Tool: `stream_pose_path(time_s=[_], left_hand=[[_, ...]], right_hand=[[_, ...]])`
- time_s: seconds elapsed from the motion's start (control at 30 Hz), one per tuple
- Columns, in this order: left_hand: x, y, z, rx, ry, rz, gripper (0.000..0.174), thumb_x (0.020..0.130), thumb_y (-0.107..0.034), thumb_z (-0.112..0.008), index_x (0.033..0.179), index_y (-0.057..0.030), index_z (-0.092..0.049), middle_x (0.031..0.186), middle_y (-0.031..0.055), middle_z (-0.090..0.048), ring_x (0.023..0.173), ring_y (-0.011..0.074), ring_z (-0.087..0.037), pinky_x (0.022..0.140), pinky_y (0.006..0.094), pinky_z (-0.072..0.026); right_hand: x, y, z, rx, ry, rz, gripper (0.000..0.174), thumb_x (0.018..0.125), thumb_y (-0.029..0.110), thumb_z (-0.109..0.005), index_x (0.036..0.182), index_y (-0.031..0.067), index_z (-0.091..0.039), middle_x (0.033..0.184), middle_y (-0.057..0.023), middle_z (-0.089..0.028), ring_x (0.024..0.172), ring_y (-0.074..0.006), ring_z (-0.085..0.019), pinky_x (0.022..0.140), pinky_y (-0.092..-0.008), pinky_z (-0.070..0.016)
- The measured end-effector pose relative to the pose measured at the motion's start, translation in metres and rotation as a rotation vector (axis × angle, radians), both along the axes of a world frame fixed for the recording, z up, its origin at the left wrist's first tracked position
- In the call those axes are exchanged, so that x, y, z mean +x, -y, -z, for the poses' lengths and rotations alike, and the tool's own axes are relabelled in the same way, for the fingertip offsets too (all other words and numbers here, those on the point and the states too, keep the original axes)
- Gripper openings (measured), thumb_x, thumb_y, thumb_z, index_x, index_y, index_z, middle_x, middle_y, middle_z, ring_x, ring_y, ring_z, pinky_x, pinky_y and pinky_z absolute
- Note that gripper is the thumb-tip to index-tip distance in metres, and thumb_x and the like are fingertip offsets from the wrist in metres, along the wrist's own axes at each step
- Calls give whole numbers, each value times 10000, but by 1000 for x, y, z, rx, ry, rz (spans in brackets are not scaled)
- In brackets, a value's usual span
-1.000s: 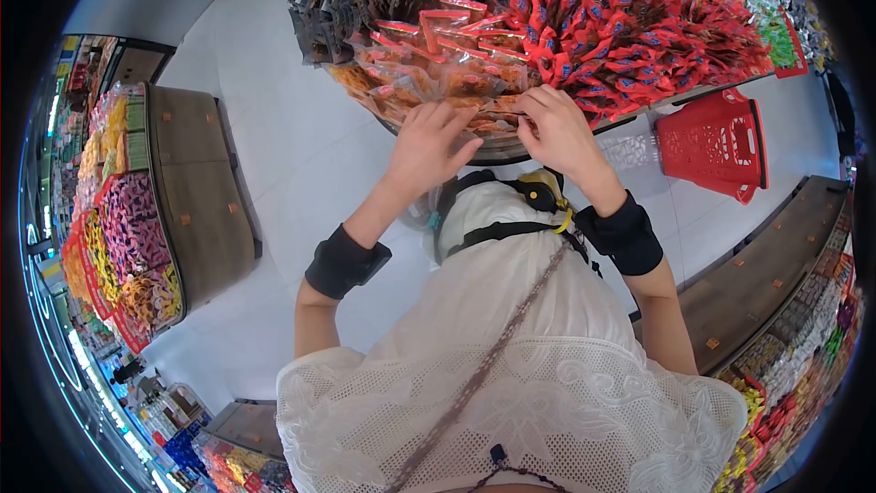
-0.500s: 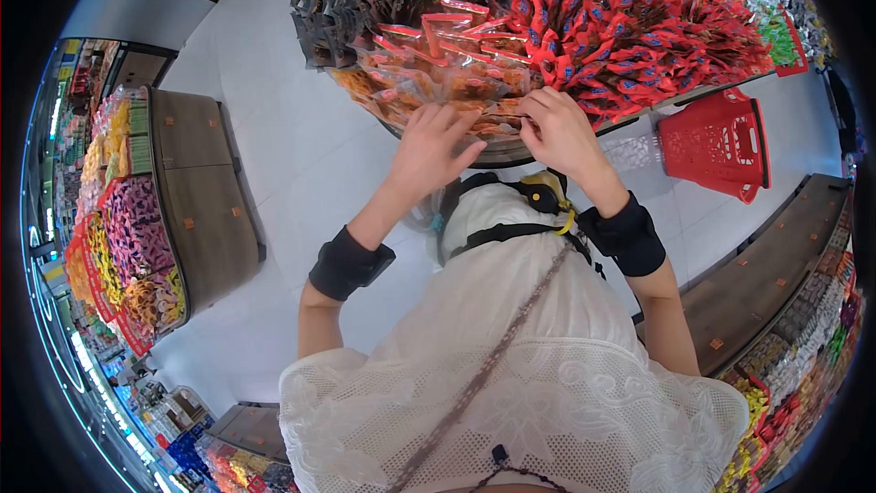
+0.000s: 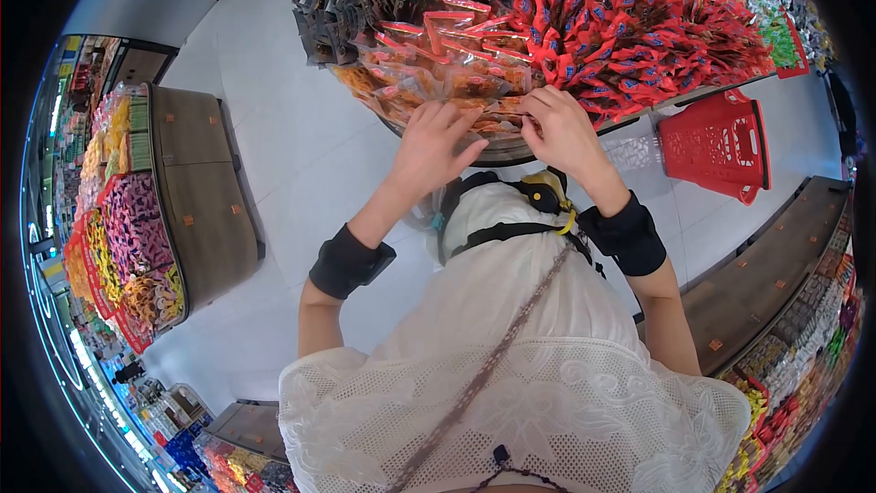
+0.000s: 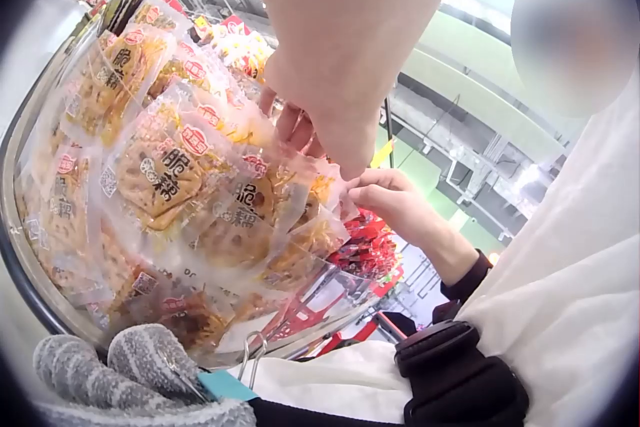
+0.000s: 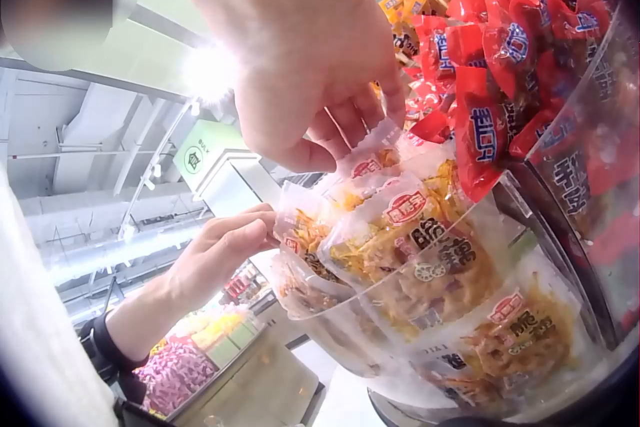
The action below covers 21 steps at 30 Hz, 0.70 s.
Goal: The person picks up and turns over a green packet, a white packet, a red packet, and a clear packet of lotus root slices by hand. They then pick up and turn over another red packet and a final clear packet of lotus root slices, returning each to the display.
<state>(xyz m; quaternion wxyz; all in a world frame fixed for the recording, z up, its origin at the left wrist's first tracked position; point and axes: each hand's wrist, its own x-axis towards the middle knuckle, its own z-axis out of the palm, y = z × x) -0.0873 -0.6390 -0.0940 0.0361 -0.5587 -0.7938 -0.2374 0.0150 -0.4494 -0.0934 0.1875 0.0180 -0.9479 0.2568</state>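
Clear packets of orange-brown snacks [image 3: 474, 87] stand massed at the rounded front of a display bin. My left hand [image 3: 433, 148] rests at their near side with its thumb apart from its fingers; in the left wrist view, the left hand's fingertips touch the packets [image 4: 165, 172]. To its right, my right hand [image 3: 561, 132] is bent over the same packets. The left wrist view shows the right hand [image 4: 405, 212] pinching a packet edge between thumb and finger. In the right wrist view, its fingers [image 5: 345, 125] are behind a packet top [image 5: 375, 152].
Red packets [image 3: 630, 27] fill the bin's right part, dark packets [image 3: 333, 14] its far left. A red basket [image 3: 712, 146] stands right of the bin. Another candy display [image 3: 201, 192] is at left, and a low wooden-sided shelf [image 3: 757, 265] at right. A clear rim [image 5: 400, 272] fronts the packets.
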Motion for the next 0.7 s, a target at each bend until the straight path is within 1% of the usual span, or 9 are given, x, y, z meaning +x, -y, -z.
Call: stream_pose_path(time_s=[0.13,0.23,0.33,0.37,0.47,0.6,0.7], left_hand=[[2,0,-1,-11,2,-13,379,745,-288,-626,1053,-73,-575,875,74,-504,859,259,-478,796,372,-379],[-4,1,-3,-7,19,-4,324,746,-230,-628,1029,-77,-584,877,71,-531,856,260,-494,789,369,-383],[-37,9,-2,124,30,-8,262,738,-136,-625,991,-74,-592,877,70,-564,864,259,-518,774,368,-396],[-49,10,-3,188,3,-22,227,722,-65,-618,948,-78,-597,879,71,-585,873,258,-535,766,365,-408],[-77,14,-16,116,19,-66,218,715,-62,-620,930,-87,-597,877,66,-581,872,263,-537,772,363,-412],[-96,9,-19,-43,71,43,196,717,-104,-626,908,-88,-585,900,61,-589,890,275,-540,785,371,-409],[-100,1,-12,-104,74,-2,189,716,-134,-626,893,-86,-578,905,67,-592,907,272,-538,794,373,-404]], right_hand=[[1,0,0,5,6,5,122,672,34,-564,791,9,-558,771,-101,-537,756,-271,-510,670,-359,-406],[1,0,0,5,7,14,126,675,35,-564,798,8,-556,777,-104,-536,764,-272,-511,677,-359,-408],[2,-1,2,-14,9,14,128,680,37,-565,804,8,-557,779,-107,-536,770,-273,-511,684,-358,-411],[2,0,2,-18,13,13,129,681,38,-565,806,8,-557,780,-108,-536,771,-273,-511,686,-358,-411],[3,-1,0,-25,3,8,132,682,38,-567,811,8,-560,786,-108,-540,777,-274,-513,692,-357,-413],[3,-1,3,-10,24,20,138,682,37,-569,817,7,-563,797,-105,-548,786,-273,-516,693,-356,-415],[4,-1,2,-12,35,25,144,681,36,-569,822,6,-565,803,-104,-551,791,-271,-518,694,-357,-416]])
